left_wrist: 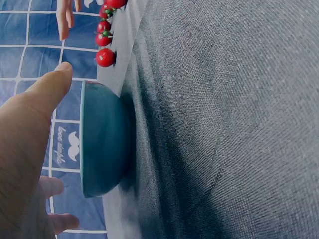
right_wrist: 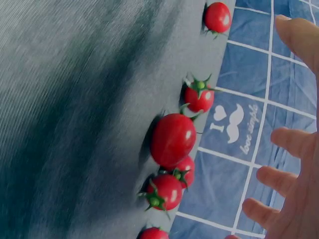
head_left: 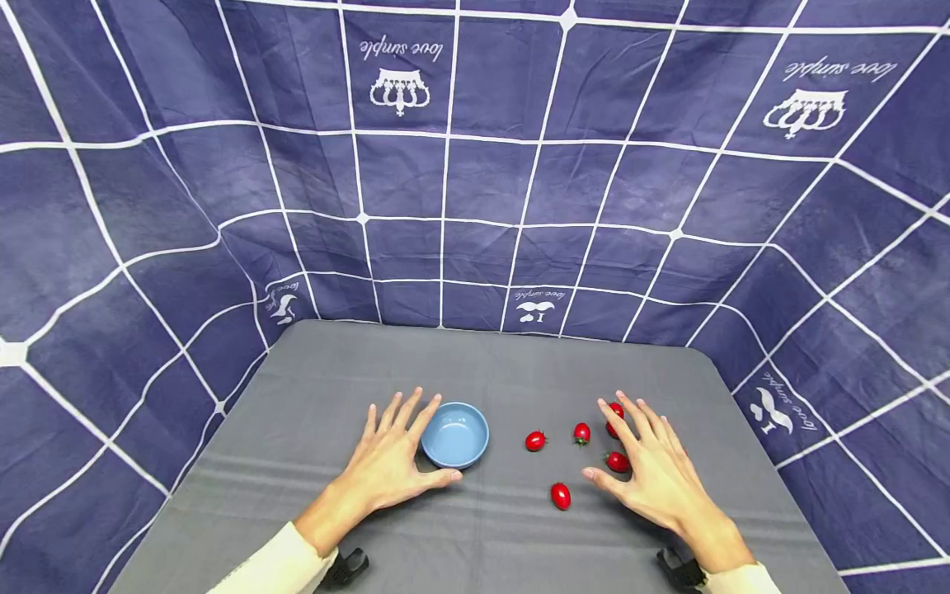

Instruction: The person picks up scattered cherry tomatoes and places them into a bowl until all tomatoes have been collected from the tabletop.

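A small blue bowl (head_left: 455, 437) stands upright on the grey cloth, just right of my left hand (head_left: 386, 466). That hand is spread, its fingers along the bowl's left side and its thumb (left_wrist: 52, 87) near the front rim; it hovers by the bowl (left_wrist: 104, 142) without gripping it. Several red cherry tomatoes (head_left: 535, 441) lie right of the bowl, some with green stalks. My right hand (head_left: 656, 470) hangs over the rightmost ones, fingers spread, holding nothing. One tomato (head_left: 617, 462) is partly behind its thumb side, and the index finger partly hides others. The right wrist view shows a tomato (right_wrist: 173, 139) below the palm.
The grey cloth (head_left: 371, 363) covers the table. Blue fabric with white grid lines (head_left: 490, 181) hangs upright behind it and along both sides. Another tomato (head_left: 560, 496) lies nearer the front, between the hands. A black strap (head_left: 345, 569) shows at the left wrist.
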Tool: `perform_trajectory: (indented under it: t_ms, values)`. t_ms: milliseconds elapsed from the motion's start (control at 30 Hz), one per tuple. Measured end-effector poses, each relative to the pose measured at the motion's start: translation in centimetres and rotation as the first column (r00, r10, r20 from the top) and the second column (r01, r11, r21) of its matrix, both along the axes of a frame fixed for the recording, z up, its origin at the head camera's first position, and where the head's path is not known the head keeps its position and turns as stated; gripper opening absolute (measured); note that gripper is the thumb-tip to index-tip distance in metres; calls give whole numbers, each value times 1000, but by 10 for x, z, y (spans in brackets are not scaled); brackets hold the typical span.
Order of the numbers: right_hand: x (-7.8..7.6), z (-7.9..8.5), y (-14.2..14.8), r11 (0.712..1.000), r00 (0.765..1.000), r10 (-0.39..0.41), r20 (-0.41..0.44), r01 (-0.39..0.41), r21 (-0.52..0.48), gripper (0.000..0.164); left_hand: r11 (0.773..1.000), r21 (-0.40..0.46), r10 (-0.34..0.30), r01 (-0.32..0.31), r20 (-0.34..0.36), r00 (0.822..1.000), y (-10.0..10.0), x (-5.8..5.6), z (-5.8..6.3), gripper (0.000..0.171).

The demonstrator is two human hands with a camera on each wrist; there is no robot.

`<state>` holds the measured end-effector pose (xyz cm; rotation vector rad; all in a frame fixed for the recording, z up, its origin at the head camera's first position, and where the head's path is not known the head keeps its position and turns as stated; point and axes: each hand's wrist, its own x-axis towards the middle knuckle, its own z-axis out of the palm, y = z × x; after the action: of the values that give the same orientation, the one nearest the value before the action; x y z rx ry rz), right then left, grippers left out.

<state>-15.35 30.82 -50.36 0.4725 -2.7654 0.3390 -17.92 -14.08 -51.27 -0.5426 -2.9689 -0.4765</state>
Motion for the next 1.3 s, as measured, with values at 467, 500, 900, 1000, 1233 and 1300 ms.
perform_trajectory:
  t_ms: [467,500,900,1000,1233,1300]
  values:
    - [-8,2,-19,994,993,110,-46,-109,18,102,996,90,-3,2,19,1000,10,1,-4,120]
    - [-8,2,-19,993,992,113,-47,-112,23,102,996,91,-2,1,12,1000,11,1,-4,119]
    - [-20,12,-24,982,982,187,-25,-186,26,92,997,78,-3,4,-16,1000,28,2,-6,117]
    - [-23,14,-28,977,977,211,-13,-211,19,89,996,87,-13,14,-9,1000,31,2,-6,116]
    - [-31,15,-40,965,962,261,78,-262,2,81,993,105,-55,54,6,998,39,4,-6,114]
    - [-35,14,-45,959,951,283,122,-284,-9,75,993,104,-66,64,8,998,41,5,-5,113]
